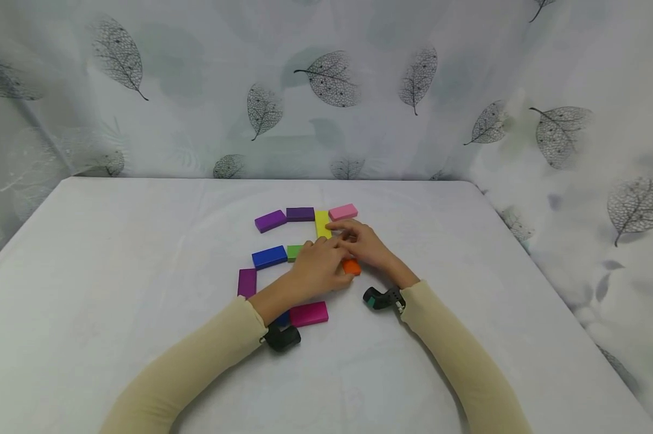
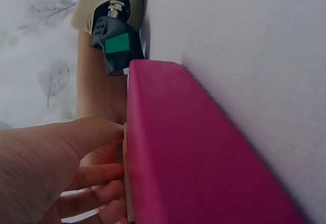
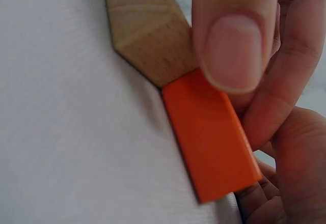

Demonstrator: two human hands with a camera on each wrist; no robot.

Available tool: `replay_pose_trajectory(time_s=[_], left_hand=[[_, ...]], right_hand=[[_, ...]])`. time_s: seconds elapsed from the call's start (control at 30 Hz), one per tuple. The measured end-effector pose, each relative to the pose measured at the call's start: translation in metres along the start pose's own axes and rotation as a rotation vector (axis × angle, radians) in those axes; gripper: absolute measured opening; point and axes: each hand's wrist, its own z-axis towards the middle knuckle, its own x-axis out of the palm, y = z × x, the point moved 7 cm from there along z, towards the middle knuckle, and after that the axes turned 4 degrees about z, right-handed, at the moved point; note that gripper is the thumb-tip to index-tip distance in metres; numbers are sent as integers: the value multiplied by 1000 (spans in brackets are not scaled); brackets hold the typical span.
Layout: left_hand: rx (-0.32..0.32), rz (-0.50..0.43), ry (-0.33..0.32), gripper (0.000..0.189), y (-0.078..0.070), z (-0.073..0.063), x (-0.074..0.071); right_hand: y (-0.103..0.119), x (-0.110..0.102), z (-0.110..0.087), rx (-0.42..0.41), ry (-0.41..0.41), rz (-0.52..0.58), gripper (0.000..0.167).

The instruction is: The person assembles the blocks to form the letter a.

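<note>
Several coloured blocks lie in a winding row on the white cloth. My left hand [image 1: 321,263] is over the row, its thumb and fingers pinching an orange block [image 3: 209,147] from two sides. That block meets a bare wooden block [image 3: 147,33] end to end; the wooden one is hidden by my hand in the head view. Just beyond, my right hand [image 1: 367,244] has bent fingers, one reaching to a yellow block [image 1: 322,222]; whether it holds anything is hidden. A magenta block [image 2: 188,147] stands close in the left wrist view.
Pink [image 1: 343,211], dark purple [image 1: 300,214] and violet blocks [image 1: 270,220] form the far end. Nearer are a blue block [image 1: 269,257], a green block [image 1: 294,253] and a purple block [image 1: 247,282]. A leaf-patterned curtain [image 1: 196,78] hangs behind the table [image 1: 115,271].
</note>
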Motion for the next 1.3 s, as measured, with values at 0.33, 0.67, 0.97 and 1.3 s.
replay_pose_trajectory(time_s=[0.33,0.67,0.97,1.3], left_hand=[[-60,24,2,34,-1,4,1],[-57,16,-10,33,-1,4,-1],[-17,22,-79,32,-3,0,-4],[13,17,-116,39,-7,-4,-8]], right_hand=[[-1,0,0,2,6,7,40],[-1,0,1,10,7,18,40],[0,2,0,15,7,1,41],[-40,0,12,30,-4,-7,42]])
